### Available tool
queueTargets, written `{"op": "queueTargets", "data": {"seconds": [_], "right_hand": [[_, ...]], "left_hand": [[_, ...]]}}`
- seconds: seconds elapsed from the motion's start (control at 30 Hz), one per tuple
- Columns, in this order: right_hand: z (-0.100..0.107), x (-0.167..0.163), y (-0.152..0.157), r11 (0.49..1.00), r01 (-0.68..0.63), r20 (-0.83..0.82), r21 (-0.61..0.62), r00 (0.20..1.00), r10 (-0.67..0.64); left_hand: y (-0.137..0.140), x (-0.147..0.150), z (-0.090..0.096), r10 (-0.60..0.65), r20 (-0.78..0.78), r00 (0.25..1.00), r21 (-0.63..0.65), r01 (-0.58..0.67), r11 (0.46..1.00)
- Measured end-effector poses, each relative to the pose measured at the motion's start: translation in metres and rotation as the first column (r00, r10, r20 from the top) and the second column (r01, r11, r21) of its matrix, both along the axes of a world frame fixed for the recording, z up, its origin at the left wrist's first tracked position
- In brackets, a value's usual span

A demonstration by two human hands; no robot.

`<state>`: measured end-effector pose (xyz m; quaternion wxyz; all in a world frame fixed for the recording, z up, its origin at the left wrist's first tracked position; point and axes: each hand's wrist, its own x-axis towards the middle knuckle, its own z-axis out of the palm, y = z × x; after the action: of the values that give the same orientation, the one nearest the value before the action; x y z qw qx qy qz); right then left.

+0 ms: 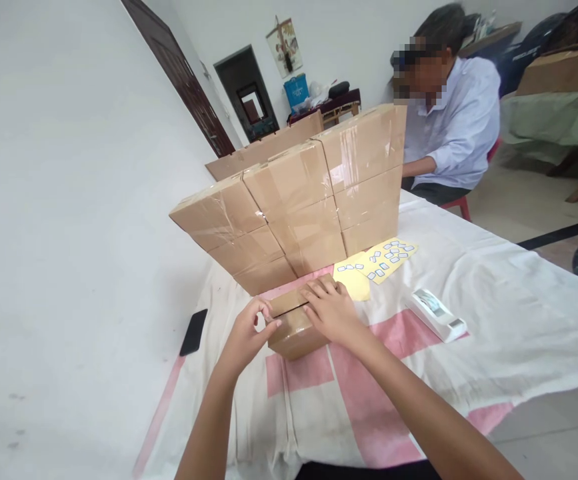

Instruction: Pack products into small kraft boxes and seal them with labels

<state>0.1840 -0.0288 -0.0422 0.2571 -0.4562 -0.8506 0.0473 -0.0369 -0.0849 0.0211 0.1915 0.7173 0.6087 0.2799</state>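
Note:
A small brown cardboard box (296, 335) with clear tape on it lies on the cloth in front of me, a dark gap showing along its top. At its left end my left hand (251, 333) is curled, thumb and fingers closed on the box's edge. My right hand (333, 312) rests on the right part of the top, palm down, with fingers stretched out. Just behind the box are yellow sheets (356, 283) bearing several small white labels. To the right lies a white device (436, 313) that looks like a tape dispenser.
Stacked, taped cardboard boxes (301, 207) form a wall across the table behind my hands. A black phone (193, 332) lies near the left edge of the white and pink cloth (509, 320). Another person (461, 127) sits beyond the boxes at the right. A white wall (59, 233) borders the left side.

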Motion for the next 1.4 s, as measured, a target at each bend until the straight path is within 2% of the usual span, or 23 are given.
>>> {"op": "queueTargets", "data": {"seconds": [0.17, 0.5, 0.7, 1.17, 1.4], "right_hand": [[-0.001, 0.000, 0.001, 1.000, 0.000, -0.002, 0.012, 1.000, 0.000], [-0.001, 0.000, 0.001, 1.000, 0.008, -0.009, 0.018, 1.000, -0.008], [-0.001, 0.000, 0.000, 1.000, 0.010, -0.007, 0.015, 1.000, -0.010], [-0.002, 0.001, -0.002, 1.000, 0.003, -0.011, 0.017, 1.000, -0.003], [-0.005, 0.002, -0.003, 0.999, 0.003, -0.036, 0.040, 0.999, -0.001]], "left_hand": [[0.006, -0.005, -0.001, 0.015, 0.049, 0.999, -0.088, -0.010, 0.996], [0.008, -0.009, -0.018, 0.039, 0.165, 0.986, -0.158, -0.012, 0.987], [0.009, -0.004, -0.021, 0.012, 0.098, 0.995, -0.150, 0.003, 0.989], [0.003, 0.002, -0.009, -0.003, 0.030, 1.000, -0.147, 0.007, 0.989], [0.005, 0.006, -0.010, -0.018, -0.027, 0.999, -0.158, 0.014, 0.987]]}}
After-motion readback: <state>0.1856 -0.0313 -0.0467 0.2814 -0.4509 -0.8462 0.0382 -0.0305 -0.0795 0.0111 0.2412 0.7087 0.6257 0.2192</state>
